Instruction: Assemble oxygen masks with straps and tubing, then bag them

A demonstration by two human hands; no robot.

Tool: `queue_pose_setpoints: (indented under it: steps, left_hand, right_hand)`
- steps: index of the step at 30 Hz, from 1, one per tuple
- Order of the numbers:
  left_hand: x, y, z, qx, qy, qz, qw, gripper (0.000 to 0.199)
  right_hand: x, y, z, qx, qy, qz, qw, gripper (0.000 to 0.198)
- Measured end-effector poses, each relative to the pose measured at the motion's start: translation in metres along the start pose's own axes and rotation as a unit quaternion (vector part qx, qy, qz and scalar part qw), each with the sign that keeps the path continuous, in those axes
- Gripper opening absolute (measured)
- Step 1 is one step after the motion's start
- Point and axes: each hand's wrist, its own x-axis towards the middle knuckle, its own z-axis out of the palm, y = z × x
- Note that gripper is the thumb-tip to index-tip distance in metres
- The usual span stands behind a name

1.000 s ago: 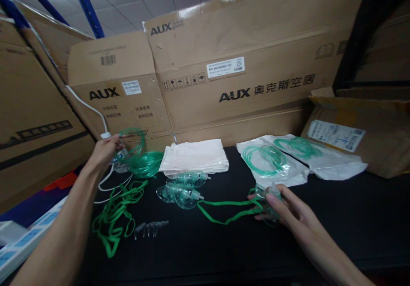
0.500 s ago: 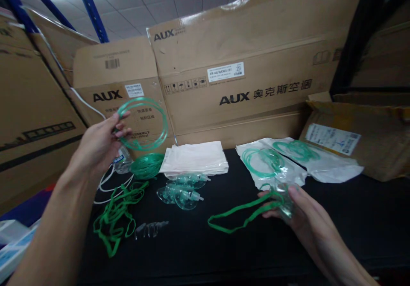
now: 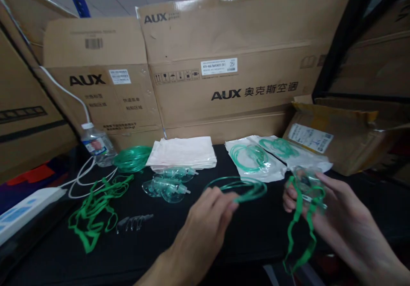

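Note:
My left hand [image 3: 213,222] is closed on a coil of thin green tubing [image 3: 253,190], held low over the front of the black table. To its right, my right hand [image 3: 336,205] grips a clear oxygen mask [image 3: 309,183], whose green elastic strap [image 3: 309,249] dangles in a loop. The hands are apart. Left of my left hand lie several clear green masks [image 3: 171,188], partly stacked. Small clear metal-like strips [image 3: 134,223] and a tangle of green straps [image 3: 96,213] are farther left.
White bags [image 3: 182,153] are stacked at the back, beside a bundle of green tubing [image 3: 133,159]. Filled white bags with coiled tubing [image 3: 254,160] lie back right, before an open carton [image 3: 336,134]. At left stand a plastic bottle [image 3: 98,145] and a power strip [image 3: 32,209].
My left hand has brought the tubing coil down and right, from the far left to near the middle. My right hand has turned the mask, so its strap now hangs downward.

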Motion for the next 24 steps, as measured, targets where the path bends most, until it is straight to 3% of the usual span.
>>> queue_pose_setpoints:
  steps: [2,4,7,11,15,20,24]
  left_hand:
    - [-0.023,-0.003,0.017,0.046,-0.106,0.048,0.992,0.03]
    - [-0.043,-0.009,0.023,0.075,-0.149,0.067,0.984,0.028]
    - [-0.066,-0.02,0.014,0.083,-0.119,0.058,0.988,0.034]
    - [-0.079,-0.029,-0.012,0.084,-0.01,-0.016,0.996,0.027]
    - [-0.062,-0.032,-0.021,0.122,0.03,-0.057,0.99,0.019]
    - [-0.017,-0.031,-0.016,0.171,-0.036,-0.031,0.984,0.021]
    - [-0.007,-0.035,-0.02,0.165,-0.068,-0.019,0.984,0.026]
  right_hand:
    - [-0.002,-0.001,-0.002,-0.013,-0.013,0.008,1.0,0.028]
    - [-0.003,-0.001,-0.002,-0.028,-0.034,0.022,0.999,0.027]
    - [-0.002,0.001,0.001,-0.042,-0.065,0.057,0.995,0.02]
    - [-0.001,0.006,0.005,-0.071,-0.072,0.105,0.989,0.027]
    - [0.001,0.013,0.007,-0.133,-0.13,0.115,0.976,0.03]
    - [0.004,0.025,0.02,-0.212,-0.224,0.135,0.942,0.031]
    - [0.007,0.036,0.03,-0.253,-0.245,0.125,0.928,0.038]
